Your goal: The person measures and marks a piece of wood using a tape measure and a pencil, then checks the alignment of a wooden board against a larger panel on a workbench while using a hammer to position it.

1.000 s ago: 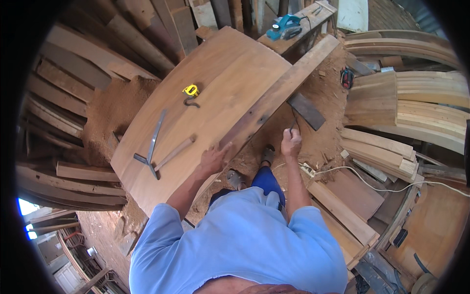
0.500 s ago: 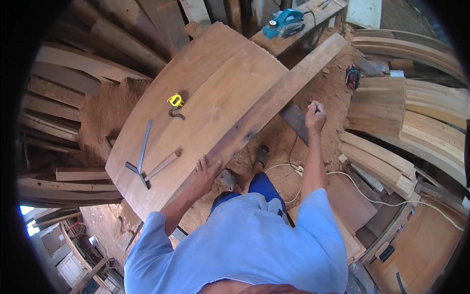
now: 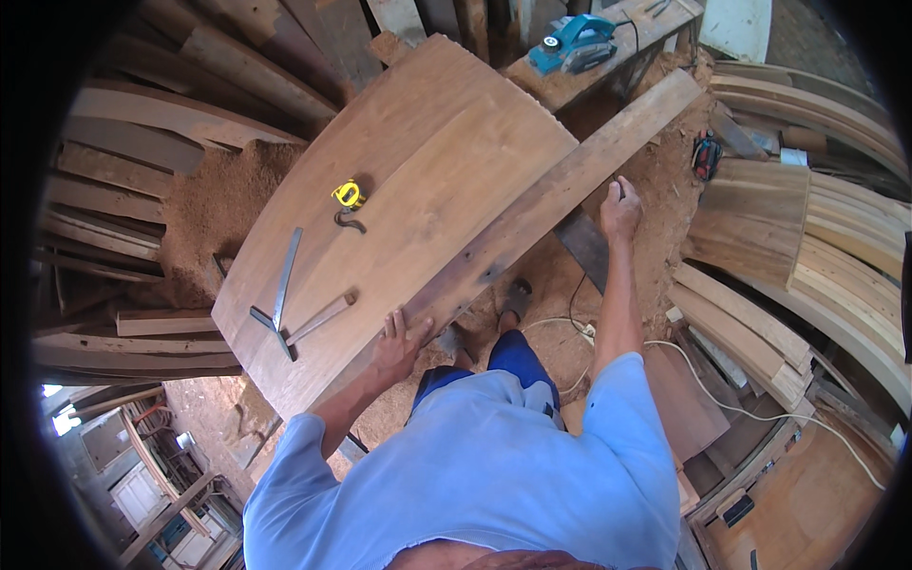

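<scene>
A long narrow plank (image 3: pixel 532 226) lies along the near right edge of a wide wooden panel (image 3: pixel 427 161), its far end sticking out past the panel. My left hand (image 3: pixel 399 344) presses on the near part of the plank, fingers stretched out and apart. Beside the plank's far part, my right hand (image 3: pixel 621 209) is closed, fingertips close to the plank's edge. Whatever it pinches is too small to make out. On the panel rest a yellow tape measure (image 3: pixel 349 195) with a dark curved piece by it, a sliding bevel (image 3: pixel 281 294) and a wooden-handled tool (image 3: pixel 321 317).
A teal electric planer (image 3: pixel 573 43) stands on a bench beyond the panel. A dark red and black tool (image 3: pixel 706 155) lies at the right. Stacked boards (image 3: pixel 746 328) line the right side. A pale cord (image 3: pixel 722 403) crosses the floor, near sawdust (image 3: pixel 228 195).
My right hand has moved up to the plank's edge. The left hand keeps its place on the plank. The whole view has shifted slightly.
</scene>
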{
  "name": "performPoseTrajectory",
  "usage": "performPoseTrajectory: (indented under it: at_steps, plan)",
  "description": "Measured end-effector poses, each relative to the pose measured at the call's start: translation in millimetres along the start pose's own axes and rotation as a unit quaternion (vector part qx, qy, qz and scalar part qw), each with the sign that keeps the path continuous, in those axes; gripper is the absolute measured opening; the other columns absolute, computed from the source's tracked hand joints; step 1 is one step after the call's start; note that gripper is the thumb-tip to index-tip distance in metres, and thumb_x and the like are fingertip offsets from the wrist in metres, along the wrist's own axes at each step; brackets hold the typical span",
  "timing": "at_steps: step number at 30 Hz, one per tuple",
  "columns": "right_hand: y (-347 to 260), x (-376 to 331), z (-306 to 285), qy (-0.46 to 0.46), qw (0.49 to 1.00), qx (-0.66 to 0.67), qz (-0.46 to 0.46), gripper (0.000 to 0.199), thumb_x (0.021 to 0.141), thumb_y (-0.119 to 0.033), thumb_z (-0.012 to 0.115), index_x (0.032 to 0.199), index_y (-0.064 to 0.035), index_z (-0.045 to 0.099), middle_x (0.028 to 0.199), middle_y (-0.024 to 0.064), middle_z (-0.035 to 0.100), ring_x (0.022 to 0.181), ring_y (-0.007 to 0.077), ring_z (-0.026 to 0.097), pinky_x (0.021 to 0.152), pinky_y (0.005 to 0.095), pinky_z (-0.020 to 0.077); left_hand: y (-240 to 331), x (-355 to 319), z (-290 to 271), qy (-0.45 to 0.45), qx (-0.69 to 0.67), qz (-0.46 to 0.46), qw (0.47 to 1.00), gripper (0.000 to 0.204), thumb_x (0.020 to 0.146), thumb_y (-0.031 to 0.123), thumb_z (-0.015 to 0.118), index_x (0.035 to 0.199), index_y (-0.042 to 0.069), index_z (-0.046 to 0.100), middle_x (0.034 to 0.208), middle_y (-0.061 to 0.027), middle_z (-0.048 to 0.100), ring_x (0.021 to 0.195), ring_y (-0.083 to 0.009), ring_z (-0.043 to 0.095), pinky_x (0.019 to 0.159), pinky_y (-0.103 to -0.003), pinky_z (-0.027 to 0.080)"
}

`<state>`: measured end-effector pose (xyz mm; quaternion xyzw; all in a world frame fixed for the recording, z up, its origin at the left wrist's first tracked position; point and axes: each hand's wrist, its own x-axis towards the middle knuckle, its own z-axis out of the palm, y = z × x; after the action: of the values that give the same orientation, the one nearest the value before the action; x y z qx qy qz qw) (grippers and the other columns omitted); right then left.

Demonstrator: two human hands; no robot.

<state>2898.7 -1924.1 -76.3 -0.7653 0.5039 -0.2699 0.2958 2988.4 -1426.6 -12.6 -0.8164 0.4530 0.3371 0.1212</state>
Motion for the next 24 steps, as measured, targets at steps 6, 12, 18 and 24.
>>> performPoseTrajectory:
  at_steps: [6, 12, 18, 24]
  plan:
    - [-1.7, -7.4, -4.0, -0.044, 0.998, -0.041, -0.035, 0.034, 0.093, -0.019, 0.052, 0.116, 0.0039, 0.064, 0.114, 0.0249, 0.066, 0.108, 0.0387, 0.063, 0.096, 0.0427, 0.0476, -0.5, 4.6, -16.1, -0.063, -0.008, 0.001, 0.998, 0.074, 0.091, 0.015, 0.055, 0.155, 0.032, 0.021, 0.149, -0.0419, 0.016, 0.136, -0.0606, 0.025, 0.102, -0.056, 0.044]
    - [-38.9, -48.4, -18.6, -0.111, 0.989, -0.041, -0.090, 0.027, 0.092, -0.017, 0.052, 0.105, 0.0026, 0.065, 0.099, 0.0253, 0.067, 0.096, 0.0418, 0.064, 0.087, 0.0466, 0.0499, 0.4, 3.4, -17.3, -0.063, -0.005, 0.008, 0.998, 0.076, 0.090, 0.013, 0.054, 0.155, 0.031, 0.020, 0.149, -0.0429, 0.014, 0.136, -0.0611, 0.025, 0.103, -0.055, 0.043]
    - [-67.5, -111.4, -24.3, -0.165, 0.979, -0.034, -0.118, 0.022, 0.092, -0.017, 0.053, 0.097, 0.0009, 0.065, 0.093, 0.0253, 0.066, 0.091, 0.0425, 0.063, 0.082, 0.0487, 0.0497, 1.2, 2.4, -16.0, -0.062, -0.001, 0.004, 0.998, 0.077, 0.090, 0.012, 0.054, 0.156, 0.031, 0.019, 0.150, -0.0425, 0.013, 0.137, -0.0607, 0.024, 0.105, -0.056, 0.041]
    - [-70.4, -119.0, -32.1, -0.187, 0.979, -0.003, -0.078, 0.024, 0.092, -0.018, 0.053, 0.100, 0.0005, 0.067, 0.098, 0.0250, 0.067, 0.093, 0.0421, 0.064, 0.085, 0.0481, 0.0498, -1.2, 2.2, -9.2, -0.049, -0.008, 0.006, 0.999, 0.078, 0.089, 0.012, 0.055, 0.155, 0.030, 0.019, 0.150, -0.0430, 0.014, 0.136, -0.0612, 0.024, 0.105, -0.056, 0.041]
